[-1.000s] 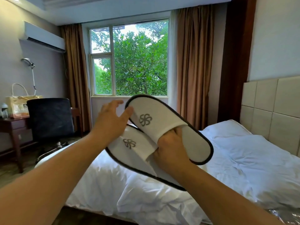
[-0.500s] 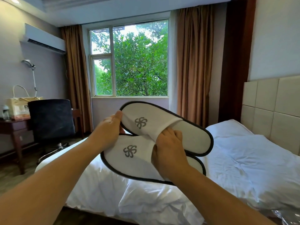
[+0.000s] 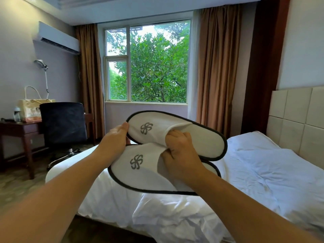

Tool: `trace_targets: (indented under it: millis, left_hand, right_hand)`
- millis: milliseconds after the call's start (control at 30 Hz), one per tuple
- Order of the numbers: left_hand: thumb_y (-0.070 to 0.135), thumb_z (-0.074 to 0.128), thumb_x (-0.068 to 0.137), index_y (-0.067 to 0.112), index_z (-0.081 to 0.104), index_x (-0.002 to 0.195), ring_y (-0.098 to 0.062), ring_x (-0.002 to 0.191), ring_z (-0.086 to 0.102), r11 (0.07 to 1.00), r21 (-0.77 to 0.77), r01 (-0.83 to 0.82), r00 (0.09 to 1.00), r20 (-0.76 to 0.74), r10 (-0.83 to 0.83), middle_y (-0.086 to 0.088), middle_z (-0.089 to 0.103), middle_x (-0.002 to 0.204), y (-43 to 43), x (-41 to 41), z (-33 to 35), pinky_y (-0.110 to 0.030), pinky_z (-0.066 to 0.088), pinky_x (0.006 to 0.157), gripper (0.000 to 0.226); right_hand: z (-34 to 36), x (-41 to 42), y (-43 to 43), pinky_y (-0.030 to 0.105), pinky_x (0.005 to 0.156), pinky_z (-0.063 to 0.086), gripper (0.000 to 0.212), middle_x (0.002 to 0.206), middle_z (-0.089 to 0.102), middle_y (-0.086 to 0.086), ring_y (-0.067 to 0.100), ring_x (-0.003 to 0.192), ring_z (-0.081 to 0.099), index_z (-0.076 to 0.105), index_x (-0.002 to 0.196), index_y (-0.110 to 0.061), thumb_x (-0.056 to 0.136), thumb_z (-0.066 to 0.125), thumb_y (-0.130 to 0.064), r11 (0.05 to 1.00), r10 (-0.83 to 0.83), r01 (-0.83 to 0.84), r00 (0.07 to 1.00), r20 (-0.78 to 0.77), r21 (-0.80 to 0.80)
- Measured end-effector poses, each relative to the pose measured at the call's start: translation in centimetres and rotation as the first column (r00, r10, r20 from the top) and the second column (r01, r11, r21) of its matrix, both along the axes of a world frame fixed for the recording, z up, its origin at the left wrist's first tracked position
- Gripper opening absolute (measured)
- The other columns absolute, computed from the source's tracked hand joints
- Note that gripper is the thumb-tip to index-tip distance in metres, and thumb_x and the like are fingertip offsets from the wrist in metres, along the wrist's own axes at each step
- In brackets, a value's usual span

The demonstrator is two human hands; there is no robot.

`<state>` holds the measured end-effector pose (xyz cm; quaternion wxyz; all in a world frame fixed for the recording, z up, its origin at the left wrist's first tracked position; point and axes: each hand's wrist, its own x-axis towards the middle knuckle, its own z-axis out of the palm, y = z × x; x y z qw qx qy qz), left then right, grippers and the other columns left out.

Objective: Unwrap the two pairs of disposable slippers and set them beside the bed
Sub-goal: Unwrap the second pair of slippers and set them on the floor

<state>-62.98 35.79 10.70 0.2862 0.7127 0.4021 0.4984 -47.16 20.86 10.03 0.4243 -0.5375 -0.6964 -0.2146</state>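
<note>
Two white slippers with dark trim and a grey swirl logo are held in the air over the bed [image 3: 263, 172]. The upper slipper [image 3: 198, 137] lies across the lower slipper [image 3: 140, 171], both with toes pointing left. My right hand [image 3: 180, 155] has its fingers tucked into the openings of both slippers and grips them. My left hand [image 3: 115, 139] pinches the toe edge of the upper slipper. No wrapper shows on this pair. The second pair is not in view.
The bed has rumpled white sheets and a padded headboard [image 3: 298, 120] at right. A black office chair [image 3: 63, 123] and a dark wooden desk [image 3: 17, 128] with a bag stand at left. Carpeted floor [image 3: 15, 186] lies left of the bed.
Both slippers have tilted flatter and dropped lower. My left hand went from open fingers against the upper slipper's toe to a pinch on its edge.
</note>
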Motion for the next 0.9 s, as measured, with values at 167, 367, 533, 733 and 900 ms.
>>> trace_targets:
  millis: [167,367,533,733,900]
  left_hand:
    - [0.047,0.031,0.104,0.012,0.058,0.075,-0.021,0.068,0.056,0.993,0.088,-0.076,0.997,0.007,0.076,-0.005,0.059,0.068,0.3,-2.9,-0.8,-0.035,0.043,0.065,0.053]
    - [0.046,0.026,0.105,0.021,0.057,0.095,-0.019,0.081,0.053,0.963,0.033,-0.266,0.958,0.120,0.260,0.005,0.056,0.081,2.2,-5.8,-3.3,-0.035,0.037,0.073,0.041]
    - [0.045,0.026,0.105,0.022,0.056,0.102,-0.006,0.075,0.048,0.938,-0.035,-0.345,0.923,0.169,0.346,0.010,0.053,0.082,6.0,-7.1,-6.0,-0.025,0.033,0.062,0.038]
    - [0.046,0.023,0.105,0.013,0.060,0.101,-0.020,0.084,0.053,0.916,-0.182,-0.358,0.909,0.155,0.386,-0.001,0.058,0.085,13.9,-7.9,-12.9,-0.042,0.043,0.083,0.050]
    - [0.050,0.024,0.103,0.031,0.053,0.078,-0.019,0.069,0.056,0.871,-0.265,-0.413,0.888,0.094,0.449,-0.001,0.058,0.072,23.1,-8.7,-18.3,-0.036,0.043,0.062,0.043]
  right_hand:
    - [0.1,-1.7,1.6,0.042,0.072,0.043,0.010,0.078,0.065,0.011,0.032,0.078,0.058,0.064,0.065,0.000,0.062,0.055,-0.002,0.997,0.077,-0.077,0.997,0.020,0.029]
    - [-0.3,-4.3,5.3,0.035,0.066,0.033,0.018,0.061,0.050,0.002,0.030,0.061,0.052,0.054,0.058,-0.019,0.072,0.057,-0.008,0.969,-0.247,0.245,0.962,0.118,0.029]
    - [-2.4,-5.1,10.7,0.025,0.051,0.037,0.022,0.061,0.055,-0.009,0.022,0.061,0.057,0.067,0.073,-0.025,0.081,0.050,-0.013,0.968,-0.154,0.093,0.952,-0.264,-0.232]
    - [-8.5,-5.2,21.5,0.029,0.065,0.061,0.020,0.085,0.078,0.002,0.018,0.079,0.075,0.078,0.096,-0.022,0.082,0.069,-0.012,0.795,-0.006,-0.532,0.471,-0.882,-0.290]
    - [-13.8,-5.1,33.5,0.045,0.063,0.061,0.008,0.083,0.077,0.010,0.029,0.075,0.075,0.076,0.086,-0.023,0.084,0.069,-0.022,0.621,-0.241,-0.681,0.304,-0.922,-0.387]
